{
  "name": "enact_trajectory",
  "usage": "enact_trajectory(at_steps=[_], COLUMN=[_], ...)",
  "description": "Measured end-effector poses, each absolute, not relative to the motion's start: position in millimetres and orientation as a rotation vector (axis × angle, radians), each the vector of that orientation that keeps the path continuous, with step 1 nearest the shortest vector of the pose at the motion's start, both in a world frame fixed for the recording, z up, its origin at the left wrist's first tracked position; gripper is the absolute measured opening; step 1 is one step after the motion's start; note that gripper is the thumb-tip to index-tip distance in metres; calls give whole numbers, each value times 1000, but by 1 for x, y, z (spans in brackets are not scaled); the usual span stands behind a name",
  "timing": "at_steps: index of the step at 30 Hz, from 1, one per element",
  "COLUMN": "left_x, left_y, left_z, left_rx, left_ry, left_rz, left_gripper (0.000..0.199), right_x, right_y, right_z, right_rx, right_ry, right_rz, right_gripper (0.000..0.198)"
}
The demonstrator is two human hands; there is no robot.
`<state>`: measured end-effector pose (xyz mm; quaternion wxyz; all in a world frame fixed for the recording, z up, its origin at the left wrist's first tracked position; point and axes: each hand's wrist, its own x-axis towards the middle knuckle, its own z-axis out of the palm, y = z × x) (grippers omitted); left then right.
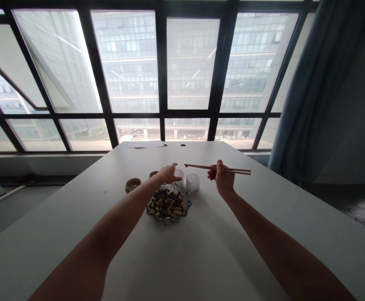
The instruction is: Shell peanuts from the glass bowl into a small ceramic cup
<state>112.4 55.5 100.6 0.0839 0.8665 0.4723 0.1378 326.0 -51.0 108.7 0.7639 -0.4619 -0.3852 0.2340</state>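
Note:
My right hand [225, 177] grips a pair of wooden chopsticks [201, 167], held nearly level above the table. At their tips is a small brown piece [186, 165], perhaps a nut; its kind is too small to tell. My left hand [169, 173] reaches out with thumb and finger apart, beside a translucent white cup [179, 173] that it partly hides. A second white cup [192, 182] stands just right of it. Nearer to me, a scalloped glass bowl [187, 211] holds mixed nuts and dark seeds [166, 202], partly behind my left forearm.
Left of my left arm stands a small brownish round pot [133, 184]; another pot [152, 174] is mostly hidden by that arm. White paper [141, 144] lies at the far end of the white table [169, 263]. Beyond are windows, with a blue curtain [301, 104] at right.

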Motion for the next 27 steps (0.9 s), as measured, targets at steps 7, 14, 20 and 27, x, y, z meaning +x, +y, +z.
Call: enact_trajectory(at_steps=[7, 14, 20, 27], left_x=[112, 98, 97, 96], left_y=[45, 36, 36, 44], left_z=[100, 99, 100, 100], left_rx=[2753, 2751, 2708, 2602], left_ry=[1155, 1045, 1098, 1388], left_rz=[838, 905, 841, 535], left_gripper=[85, 88, 87, 80], right_x=[319, 310, 308, 306], right_y=[-70, -75, -71, -81], right_z=[107, 103, 103, 125], right_rx=[-986, -952, -957, -976], right_ry=[-1192, -1507, -1611, -1449], right_rz=[297, 205, 257, 467], right_gripper=[53, 49, 47, 61])
